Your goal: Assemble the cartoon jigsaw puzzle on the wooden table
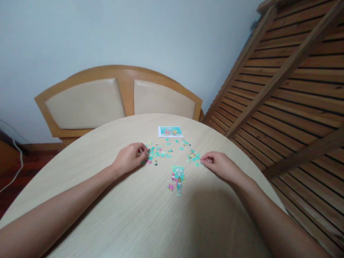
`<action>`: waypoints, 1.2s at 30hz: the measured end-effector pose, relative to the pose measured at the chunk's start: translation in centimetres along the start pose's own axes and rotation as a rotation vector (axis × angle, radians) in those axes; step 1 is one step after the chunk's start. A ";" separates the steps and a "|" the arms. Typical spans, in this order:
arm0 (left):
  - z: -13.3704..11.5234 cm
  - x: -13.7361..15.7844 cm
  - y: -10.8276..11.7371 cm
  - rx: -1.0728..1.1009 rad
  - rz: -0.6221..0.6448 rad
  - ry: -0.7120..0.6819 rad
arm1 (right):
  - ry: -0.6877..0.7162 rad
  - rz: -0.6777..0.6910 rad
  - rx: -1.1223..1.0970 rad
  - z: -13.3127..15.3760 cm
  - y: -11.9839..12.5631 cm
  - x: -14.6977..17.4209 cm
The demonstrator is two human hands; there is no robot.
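My left hand (131, 157) rests at the left edge of a loose heap of jigsaw puzzle pieces (157, 152), mostly turquoise with a few pink and yellow ones. Its thumb and forefinger curl together at the pieces; what lies between the tips is too small to make out. On the other side, my right hand (219, 164) pinches at the edge of a second heap of pieces (192, 156), and its fingertips hide whatever they hold. Between the hands and nearer to me lies a partly joined puzzle section (178, 173) showing a pale cartoon figure, with a pink piece (171, 187) at its lower left.
A printed picture sheet (170, 132) with cartoon figures lies behind the pieces on the round wooden table (120, 215). Beyond the far edge stands a padded bench back (126, 73) against the wall. Slatted wooden boards (295, 79) lean at the right.
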State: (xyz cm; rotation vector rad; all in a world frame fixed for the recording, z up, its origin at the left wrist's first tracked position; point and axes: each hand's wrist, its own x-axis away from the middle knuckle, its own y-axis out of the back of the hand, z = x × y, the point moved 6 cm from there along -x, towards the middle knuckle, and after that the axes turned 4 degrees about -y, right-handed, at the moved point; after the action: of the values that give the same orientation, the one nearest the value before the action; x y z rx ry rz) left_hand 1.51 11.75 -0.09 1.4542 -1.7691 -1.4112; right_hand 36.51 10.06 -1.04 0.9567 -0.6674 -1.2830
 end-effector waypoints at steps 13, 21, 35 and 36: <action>-1.4 0.5 -0.7 -0.047 0.270 -0.060 | 0.376 -0.061 -0.079 5.6 -1.2 0.9; -0.5 0.3 -1.2 0.000 0.285 -0.032 | 0.636 0.022 -0.085 9.0 -2.8 2.6; -3.0 0.7 -1.5 0.146 0.319 -0.168 | 0.603 0.102 -0.034 7.8 -3.1 2.2; -3.4 0.7 -1.4 0.150 0.309 -0.188 | 0.605 0.098 -0.030 7.7 -3.1 2.2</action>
State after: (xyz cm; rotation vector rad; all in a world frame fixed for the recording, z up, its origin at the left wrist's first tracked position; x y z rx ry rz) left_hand 4.69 9.74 -0.20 1.0836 -2.1502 -1.3105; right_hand 28.81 6.26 -0.29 1.1977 -0.2173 -0.8466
